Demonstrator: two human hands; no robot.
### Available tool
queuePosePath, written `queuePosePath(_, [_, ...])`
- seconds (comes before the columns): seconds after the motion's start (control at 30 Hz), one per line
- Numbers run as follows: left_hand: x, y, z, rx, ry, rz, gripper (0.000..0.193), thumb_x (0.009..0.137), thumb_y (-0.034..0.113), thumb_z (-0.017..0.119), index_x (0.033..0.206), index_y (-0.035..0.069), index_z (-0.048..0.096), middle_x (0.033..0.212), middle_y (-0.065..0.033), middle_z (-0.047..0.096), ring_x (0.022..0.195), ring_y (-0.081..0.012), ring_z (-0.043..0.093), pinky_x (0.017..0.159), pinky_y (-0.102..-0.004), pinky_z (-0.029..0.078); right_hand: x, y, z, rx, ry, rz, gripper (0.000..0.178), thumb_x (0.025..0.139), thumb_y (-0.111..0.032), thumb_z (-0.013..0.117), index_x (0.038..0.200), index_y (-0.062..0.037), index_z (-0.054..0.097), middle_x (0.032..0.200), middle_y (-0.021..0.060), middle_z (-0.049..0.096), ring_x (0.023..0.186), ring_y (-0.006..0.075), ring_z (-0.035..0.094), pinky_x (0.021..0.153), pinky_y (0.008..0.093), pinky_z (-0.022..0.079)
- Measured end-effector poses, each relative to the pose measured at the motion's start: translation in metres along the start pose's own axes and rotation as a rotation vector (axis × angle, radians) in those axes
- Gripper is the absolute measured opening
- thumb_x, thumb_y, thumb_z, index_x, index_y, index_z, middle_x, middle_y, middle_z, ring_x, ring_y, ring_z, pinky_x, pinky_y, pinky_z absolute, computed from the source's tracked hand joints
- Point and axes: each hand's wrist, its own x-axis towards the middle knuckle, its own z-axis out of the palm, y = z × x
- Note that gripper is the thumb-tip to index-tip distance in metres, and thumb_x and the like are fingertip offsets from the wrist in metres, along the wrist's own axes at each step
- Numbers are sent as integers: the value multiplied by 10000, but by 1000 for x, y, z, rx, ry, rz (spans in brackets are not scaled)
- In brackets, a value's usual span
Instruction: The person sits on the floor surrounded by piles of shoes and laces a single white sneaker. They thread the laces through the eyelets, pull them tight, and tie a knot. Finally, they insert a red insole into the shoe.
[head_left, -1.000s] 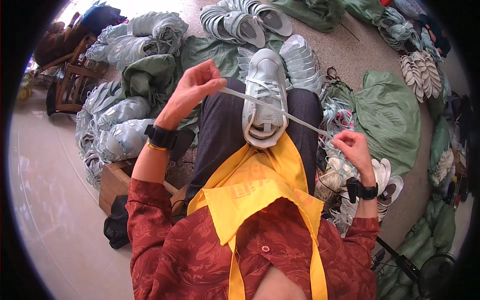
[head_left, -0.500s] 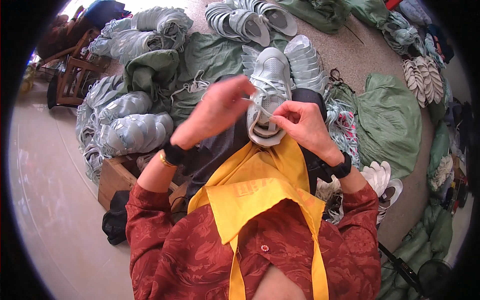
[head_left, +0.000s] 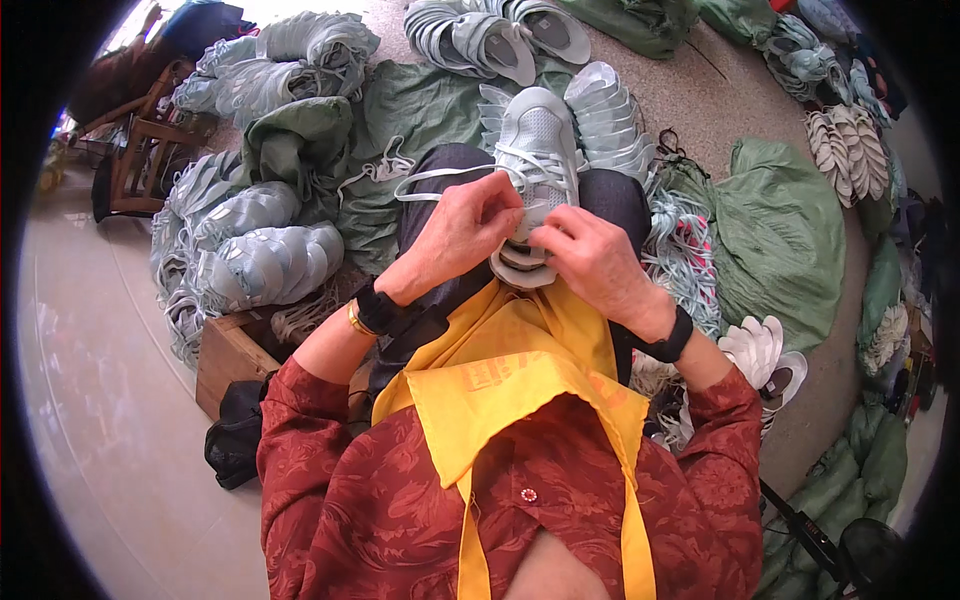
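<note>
A pale grey-green sneaker (head_left: 537, 125) rests on my lap between my knees, toe pointing away. White shoelace (head_left: 535, 168) crosses its front, and one length of it loops out to the left, running behind my left hand (head_left: 465, 222). That hand is closed in a pinch on the lace at the left of the upper eyelets. My right hand (head_left: 600, 262) is closed too, its fingertips at the right side of the shoe's opening. What its fingers pinch is hidden. Both hands partly cover the tongue and collar.
Bundles of stacked pale shoe uppers (head_left: 270, 265) lie at left, with more uppers (head_left: 605, 120) beyond my right knee. Green cloth sacks (head_left: 780, 240) sit at right. A wooden box (head_left: 230, 365) stands by my left elbow, and a wooden chair (head_left: 145, 170) is at far left.
My left hand, blurred before, has come down to the right and closed near the shoe's opening. The lace now loops out at left. My right hand has shifted slightly down, beside the collar.
</note>
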Motion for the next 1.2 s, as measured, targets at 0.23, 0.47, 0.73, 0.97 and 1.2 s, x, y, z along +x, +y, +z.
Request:
queuePosePath(0.23, [7, -4, 13, -26, 112, -41, 100, 973, 55, 642, 956, -37, 607, 792, -21, 629, 698, -62, 590, 625, -247, 497, 2, 13, 0, -18, 20, -185, 161, 793, -57, 655, 953, -56, 662, 923, 87, 604, 862, 292, 653, 770, 392, 547])
queuePosePath(0.47, [11, 0, 17, 44, 201, -21, 134, 937, 82, 647, 930, -49, 624, 781, -101, 675, 693, -163, 644, 629, -313, 518, 2, 5, -9, 128, 187, -93, 164, 774, 34, 709, 925, -26, 691, 894, 92, 660, 824, 294, 690, 718, 380, 571])
queuePosePath(0.73, [21, 4, 20, 292, 211, 22, 110, 873, 68, 635, 879, -41, 620, 773, -225, 682, 742, -403, 691, 666, -436, 534, 1, 6, -11, 171, 172, -58, 158, 786, 32, 739, 930, -22, 703, 905, 96, 666, 833, 292, 695, 721, 373, 574])
queuePosePath(0.97, [22, -7, 19, 58, 135, 133, 68, 906, 3, 625, 911, -28, 564, 704, -79, 572, 623, -132, 489, 586, -302, 429, -2, 7, -6, 217, 194, -9, 140, 812, 31, 743, 935, -28, 712, 901, 91, 671, 808, 286, 699, 700, 363, 570])
queuePosePath(1.2, [33, -17, 17, -22, 58, 196, 60, 902, 6, 620, 930, -16, 571, 701, -106, 596, 613, -176, 547, 593, -321, 455, -1, 2, -4, 266, 225, 125, 124, 838, 17, 757, 943, -42, 729, 906, 98, 695, 782, 290, 702, 672, 355, 564])
